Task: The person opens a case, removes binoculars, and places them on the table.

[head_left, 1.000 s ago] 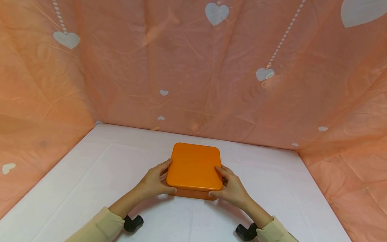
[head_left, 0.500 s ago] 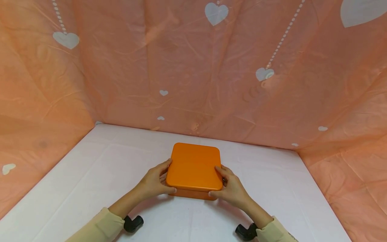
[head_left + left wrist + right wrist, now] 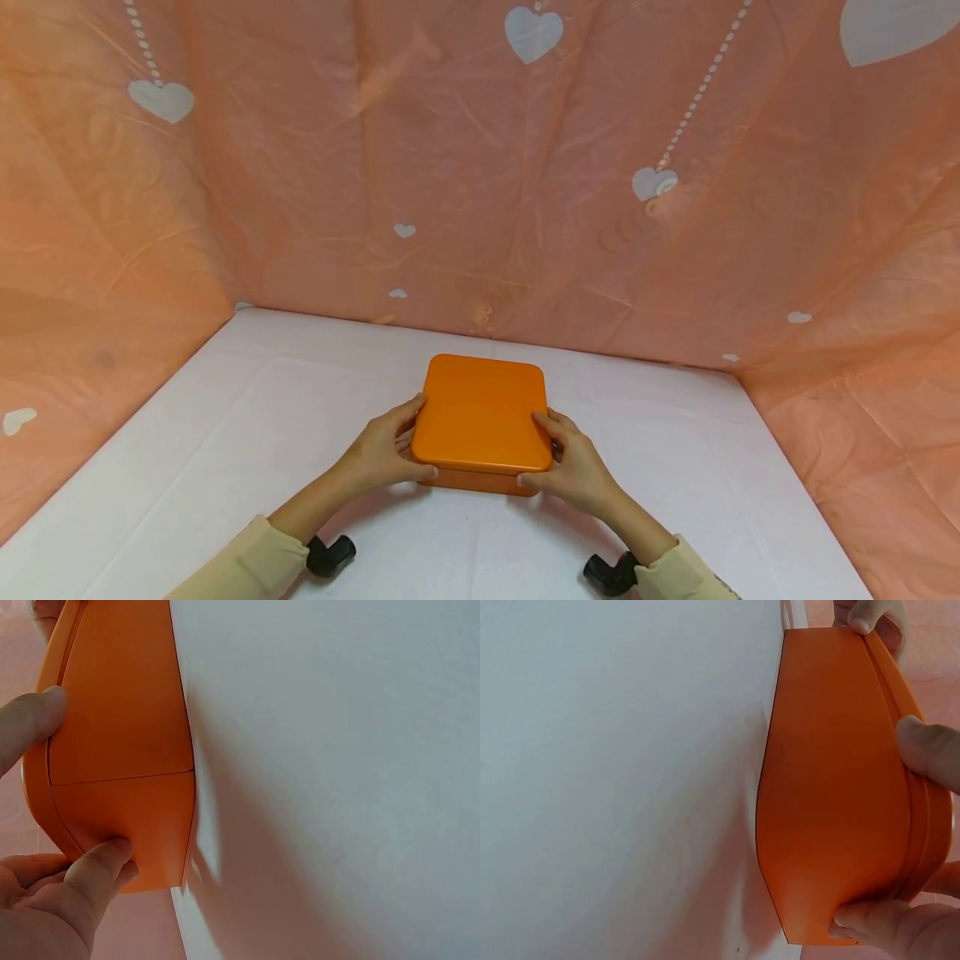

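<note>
An orange lidded tin (image 3: 482, 412) with rounded corners sits lid up on the white tabletop, in the middle of the head view. My left hand (image 3: 386, 446) grips its near left corner, thumb on the front face and fingers along the left side. At the near right corner my right hand (image 3: 573, 458) holds it the same way. In the left wrist view, the left thumb (image 3: 37, 720) presses at the seam between lid (image 3: 37, 772) and body. The right wrist view has the right thumb (image 3: 926, 750) at that seam too. The lid is on, hiding the inside.
A white cloth-like surface (image 3: 262, 433) spreads around the tin. Orange-pink sheeting (image 3: 480, 167) with white hearts walls in the back and both sides. Black wrist mounts (image 3: 330, 556) hang below the cream sleeves (image 3: 243, 567), close over the table.
</note>
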The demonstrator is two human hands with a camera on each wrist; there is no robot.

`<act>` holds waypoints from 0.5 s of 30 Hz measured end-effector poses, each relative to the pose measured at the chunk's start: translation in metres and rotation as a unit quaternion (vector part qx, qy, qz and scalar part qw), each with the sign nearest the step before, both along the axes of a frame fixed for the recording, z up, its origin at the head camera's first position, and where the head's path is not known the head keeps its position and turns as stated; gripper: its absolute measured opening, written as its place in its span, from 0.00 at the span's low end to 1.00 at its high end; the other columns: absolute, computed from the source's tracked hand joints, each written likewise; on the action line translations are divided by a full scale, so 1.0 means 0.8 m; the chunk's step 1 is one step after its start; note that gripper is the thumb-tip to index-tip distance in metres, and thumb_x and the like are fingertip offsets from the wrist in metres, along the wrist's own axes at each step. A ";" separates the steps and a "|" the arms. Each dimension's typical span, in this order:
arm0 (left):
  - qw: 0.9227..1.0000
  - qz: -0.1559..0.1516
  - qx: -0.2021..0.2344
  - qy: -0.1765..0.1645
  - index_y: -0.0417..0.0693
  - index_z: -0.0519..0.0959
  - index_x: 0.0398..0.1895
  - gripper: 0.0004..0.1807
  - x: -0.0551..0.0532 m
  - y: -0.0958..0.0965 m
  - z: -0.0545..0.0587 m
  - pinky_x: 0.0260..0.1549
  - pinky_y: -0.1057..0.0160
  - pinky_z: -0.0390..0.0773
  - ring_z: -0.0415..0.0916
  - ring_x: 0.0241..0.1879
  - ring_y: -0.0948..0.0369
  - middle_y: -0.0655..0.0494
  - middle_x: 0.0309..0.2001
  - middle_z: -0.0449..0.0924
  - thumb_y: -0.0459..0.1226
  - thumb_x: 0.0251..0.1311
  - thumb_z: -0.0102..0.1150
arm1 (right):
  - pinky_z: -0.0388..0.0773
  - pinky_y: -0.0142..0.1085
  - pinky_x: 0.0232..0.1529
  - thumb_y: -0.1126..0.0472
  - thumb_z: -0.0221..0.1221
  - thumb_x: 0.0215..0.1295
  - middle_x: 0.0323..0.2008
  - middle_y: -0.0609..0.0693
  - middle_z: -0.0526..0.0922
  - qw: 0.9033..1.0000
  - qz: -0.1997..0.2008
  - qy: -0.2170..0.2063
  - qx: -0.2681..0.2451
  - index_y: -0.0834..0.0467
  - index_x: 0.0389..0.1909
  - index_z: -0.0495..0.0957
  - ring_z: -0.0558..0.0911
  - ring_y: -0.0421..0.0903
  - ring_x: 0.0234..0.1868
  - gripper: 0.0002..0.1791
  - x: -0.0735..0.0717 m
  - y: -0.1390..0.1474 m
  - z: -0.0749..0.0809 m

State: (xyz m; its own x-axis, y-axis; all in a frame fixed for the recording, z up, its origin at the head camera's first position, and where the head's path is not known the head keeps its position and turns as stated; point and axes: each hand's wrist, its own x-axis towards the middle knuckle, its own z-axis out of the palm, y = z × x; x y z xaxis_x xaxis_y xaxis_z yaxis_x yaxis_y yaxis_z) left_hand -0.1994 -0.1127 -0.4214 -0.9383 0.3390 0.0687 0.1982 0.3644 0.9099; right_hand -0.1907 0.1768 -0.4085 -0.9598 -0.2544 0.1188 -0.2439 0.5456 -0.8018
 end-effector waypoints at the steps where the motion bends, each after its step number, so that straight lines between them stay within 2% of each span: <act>1: 1.000 0.000 -0.001 -0.001 0.34 0.52 0.74 0.57 0.000 0.000 0.000 0.61 0.55 0.70 0.58 0.71 0.43 0.39 0.75 0.49 0.33 0.41 0.77 | 0.75 0.45 0.59 0.64 0.78 0.38 0.68 0.68 0.61 1.000 0.001 0.000 -0.001 0.68 0.66 0.66 0.71 0.62 0.65 0.50 0.000 0.000 0.000; 15: 1.000 0.000 0.021 -0.015 0.34 0.51 0.74 0.57 -0.002 0.000 -0.001 0.60 0.56 0.70 0.57 0.71 0.42 0.39 0.75 0.48 0.31 0.41 0.77 | 0.74 0.44 0.60 0.66 0.77 0.40 0.70 0.68 0.58 1.000 0.006 -0.017 -0.023 0.69 0.68 0.63 0.72 0.60 0.64 0.51 -0.001 0.000 0.001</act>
